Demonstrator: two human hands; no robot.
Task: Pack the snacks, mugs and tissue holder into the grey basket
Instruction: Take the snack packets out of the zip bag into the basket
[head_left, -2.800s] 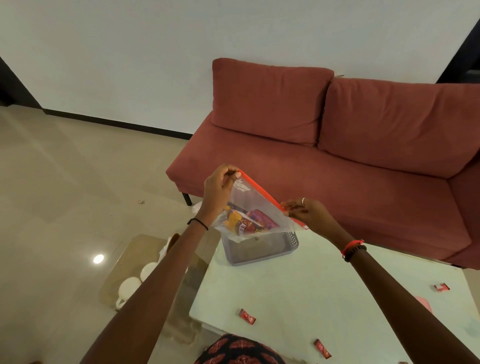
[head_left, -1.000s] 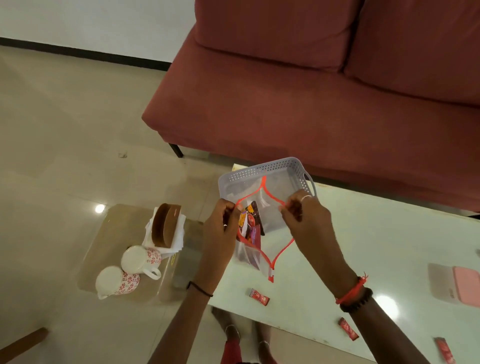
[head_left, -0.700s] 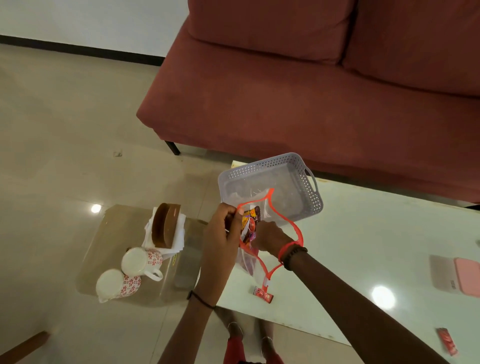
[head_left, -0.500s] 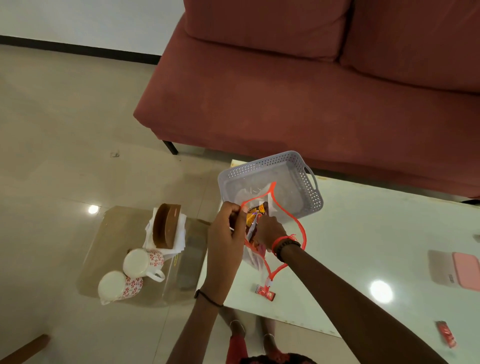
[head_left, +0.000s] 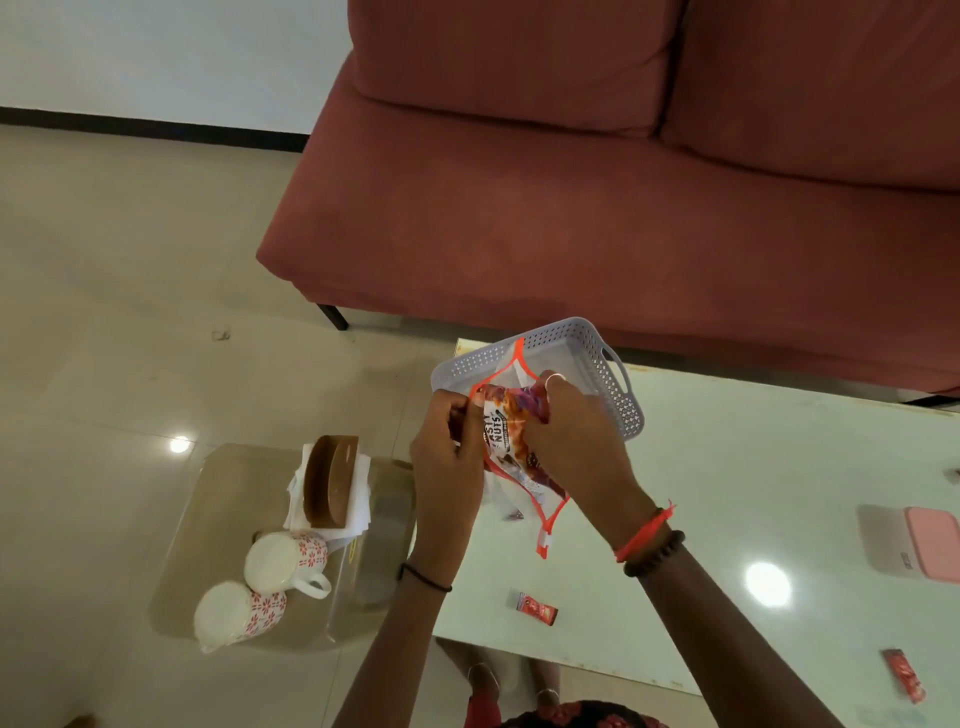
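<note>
Head view, looking down. One grey basket (head_left: 621, 402) with perforated walls sits on the far left corner of the white table (head_left: 727, 467), centre frame. One clear zip pouch (head_left: 545, 519) with an orange-red rim is held up in front of the basket's near-left side, mouth open; whether it touches the basket cannot be told. The left hand (head_left: 447, 457) pinches the pouch rim on its left side. The right hand (head_left: 571, 441) has its fingers curled round one snack packet (head_left: 501, 431) printed "NUTS", which sits at the pouch's mouth, partly inside. More wrappers show inside the pouch; count not readable. Two small red sachets lie loose on the table: first sachet (head_left: 537, 608) near the front edge below the hands, second sachet (head_left: 906, 675) at lower right. One pink flat item (head_left: 935, 543) lies at the right edge. Lower left, on a low glass side table (head_left: 223, 493): two white mugs with red flower print, upper mug (head_left: 283, 564) and lower mug (head_left: 234, 616), touching or nearly so; one brown tissue holder (head_left: 330, 478) with white tissues stands just behind them. One red sofa (head_left: 571, 208) fills the upper right.
</note>
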